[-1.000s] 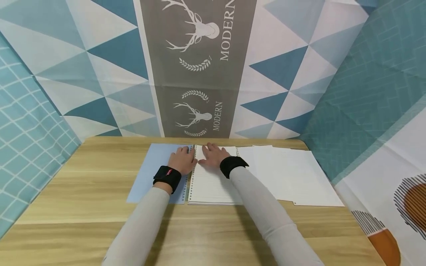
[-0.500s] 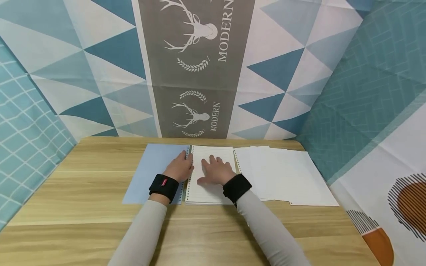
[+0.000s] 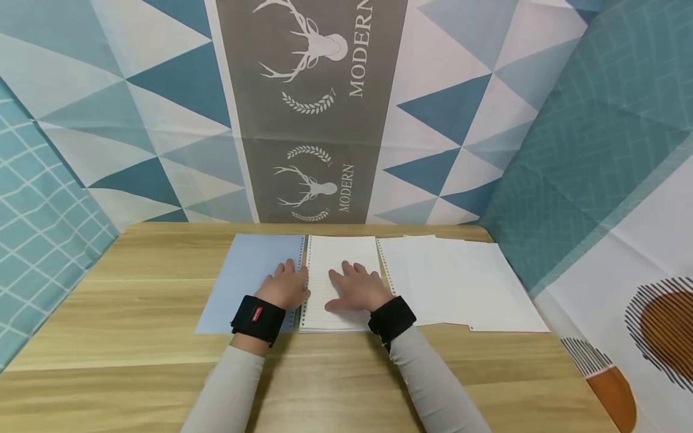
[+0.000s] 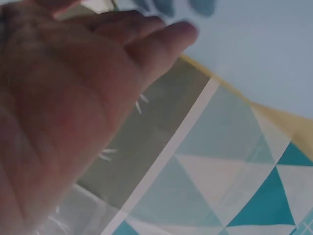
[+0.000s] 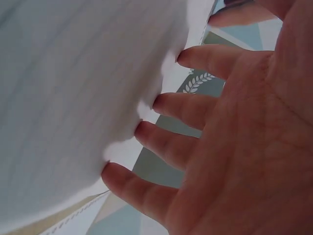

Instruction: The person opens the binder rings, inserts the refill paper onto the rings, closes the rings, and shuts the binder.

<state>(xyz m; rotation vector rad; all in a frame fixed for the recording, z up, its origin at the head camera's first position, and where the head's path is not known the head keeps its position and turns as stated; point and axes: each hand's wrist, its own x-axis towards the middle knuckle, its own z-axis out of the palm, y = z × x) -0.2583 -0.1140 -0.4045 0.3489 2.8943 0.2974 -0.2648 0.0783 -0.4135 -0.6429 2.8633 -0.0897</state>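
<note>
My right hand (image 3: 359,290) is spread over a stack of white lined loose-leaf paper (image 3: 319,313) with punched holes down its left side. In the right wrist view its fingertips (image 5: 164,102) touch the lined page (image 5: 73,98). My left hand (image 3: 283,287) lies at the right edge of a pale blue punched cover sheet (image 3: 230,288), close to the gap between cover and stack. Its fingers (image 4: 161,46) look loosely extended in the left wrist view, holding nothing, with the blue sheet (image 4: 259,54) beyond; whether they touch it I cannot tell.
Several overlapping white sheets (image 3: 460,288) fan out to the right of the stack, the nearest with punched holes. All lie flat on a wooden table (image 3: 135,313). A patterned cloth (image 3: 303,120) hangs behind the table's far edge.
Both hands have slid back toward the person, from near the far ends of the cover and the stack to about their middle. The papers stay in place; the head view shifts slightly.
</note>
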